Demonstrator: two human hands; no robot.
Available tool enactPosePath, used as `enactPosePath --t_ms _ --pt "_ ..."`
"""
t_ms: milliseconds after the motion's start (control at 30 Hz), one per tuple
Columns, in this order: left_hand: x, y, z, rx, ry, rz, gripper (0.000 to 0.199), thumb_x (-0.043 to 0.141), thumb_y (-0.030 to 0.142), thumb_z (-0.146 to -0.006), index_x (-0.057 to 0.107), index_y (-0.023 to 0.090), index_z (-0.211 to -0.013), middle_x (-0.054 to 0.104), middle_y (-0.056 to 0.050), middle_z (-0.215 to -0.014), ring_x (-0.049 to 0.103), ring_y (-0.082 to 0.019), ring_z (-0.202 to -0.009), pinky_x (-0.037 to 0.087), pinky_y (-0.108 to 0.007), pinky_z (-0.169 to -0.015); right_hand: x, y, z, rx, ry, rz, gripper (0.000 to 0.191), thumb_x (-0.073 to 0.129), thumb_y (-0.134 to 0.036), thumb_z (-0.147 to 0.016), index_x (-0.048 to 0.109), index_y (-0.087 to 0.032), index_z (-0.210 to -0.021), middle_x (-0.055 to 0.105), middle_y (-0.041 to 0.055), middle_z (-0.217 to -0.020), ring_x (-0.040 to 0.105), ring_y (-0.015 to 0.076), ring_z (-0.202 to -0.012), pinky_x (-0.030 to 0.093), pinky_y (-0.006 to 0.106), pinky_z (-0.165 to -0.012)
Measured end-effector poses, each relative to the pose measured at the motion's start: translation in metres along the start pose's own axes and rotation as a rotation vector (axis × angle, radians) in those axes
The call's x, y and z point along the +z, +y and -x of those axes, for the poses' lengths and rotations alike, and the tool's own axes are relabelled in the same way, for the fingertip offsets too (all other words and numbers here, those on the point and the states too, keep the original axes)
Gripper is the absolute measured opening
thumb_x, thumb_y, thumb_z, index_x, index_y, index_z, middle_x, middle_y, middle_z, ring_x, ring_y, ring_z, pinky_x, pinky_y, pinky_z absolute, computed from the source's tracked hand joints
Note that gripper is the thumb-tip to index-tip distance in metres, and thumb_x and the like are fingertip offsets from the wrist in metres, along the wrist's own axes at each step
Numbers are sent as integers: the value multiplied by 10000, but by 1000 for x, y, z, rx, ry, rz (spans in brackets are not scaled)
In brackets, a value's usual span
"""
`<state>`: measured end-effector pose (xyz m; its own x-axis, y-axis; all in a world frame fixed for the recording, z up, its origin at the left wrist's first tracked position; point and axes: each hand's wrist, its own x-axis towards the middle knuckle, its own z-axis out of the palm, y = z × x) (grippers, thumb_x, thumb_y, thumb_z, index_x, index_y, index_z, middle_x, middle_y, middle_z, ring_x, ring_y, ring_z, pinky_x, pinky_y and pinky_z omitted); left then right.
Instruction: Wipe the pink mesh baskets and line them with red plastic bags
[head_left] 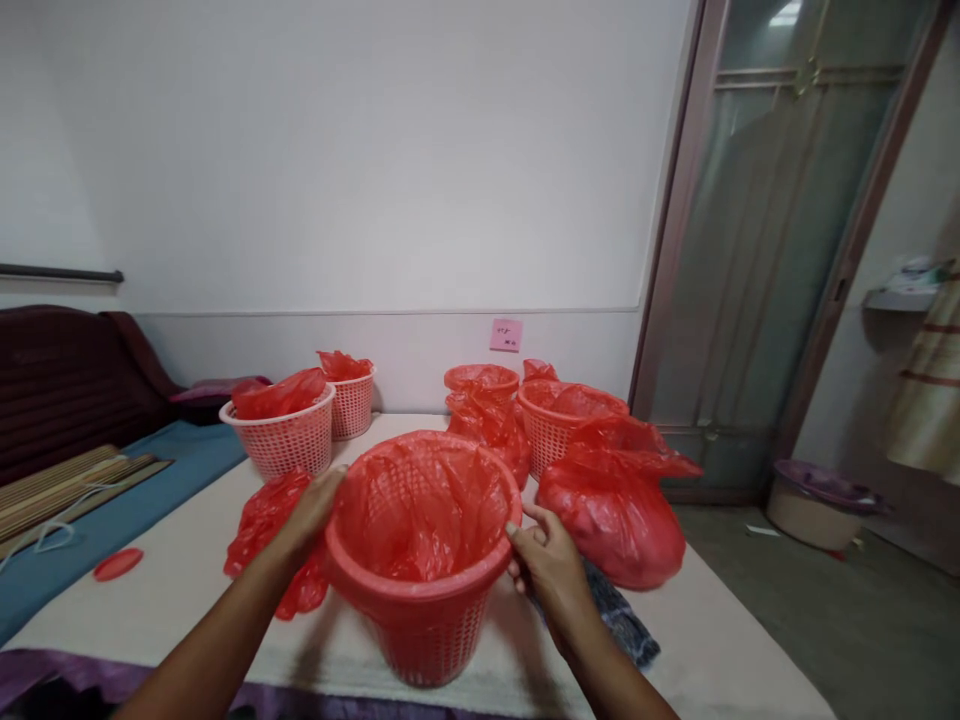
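Observation:
A pink-red plastic basket [431, 635] with lattice sides is right in front of me, tilted a little towards me. A thin red plastic bag [427, 500] lines its inside and is folded over the rim. My left hand [319, 503] is at the rim's left side, its fingers partly hidden behind it. On the right side my right hand [546, 560] grips the rim, thumb on top and fingers outside. A crumpled red plastic bag [259, 525] lies by my left forearm. Beyond my right hand rests a filled red plastic bag [619, 520].
At the back left are two pale pink baskets [289, 445] with red bags inside. More red baskets [551, 435] and bags stand at the back right. A dark patterned cloth [619, 615] and a red oval piece [118, 564] lie on the white-covered surface [187, 600].

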<state>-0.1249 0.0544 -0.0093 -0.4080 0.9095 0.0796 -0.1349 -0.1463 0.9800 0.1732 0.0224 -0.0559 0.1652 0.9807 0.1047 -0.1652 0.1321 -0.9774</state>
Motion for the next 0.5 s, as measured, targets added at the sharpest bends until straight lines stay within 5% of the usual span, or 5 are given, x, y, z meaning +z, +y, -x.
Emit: enactPosePath --t_ms 267,500 --pt "-2 -35 29 -118 -58 160 119 582 262 -843 668 181 -854 738 -63 -834 697 -200 -766 552 -320 -715 -4 -5 -1 65 -83 -46 302 653 -375 -724 566 -157 -912 550 -75 -492 433 57 -343 343 159 -318" --pt "1 -37 53 -156 -68 308 243 599 330 -846 672 150 -991 741 -96 -954 695 -226 -884 538 -357 -840 -10 -8 -5 126 -91 -124 230 687 -321 -653 582 -167 -789 539 -77 -489 417 55 -345 324 165 -314"
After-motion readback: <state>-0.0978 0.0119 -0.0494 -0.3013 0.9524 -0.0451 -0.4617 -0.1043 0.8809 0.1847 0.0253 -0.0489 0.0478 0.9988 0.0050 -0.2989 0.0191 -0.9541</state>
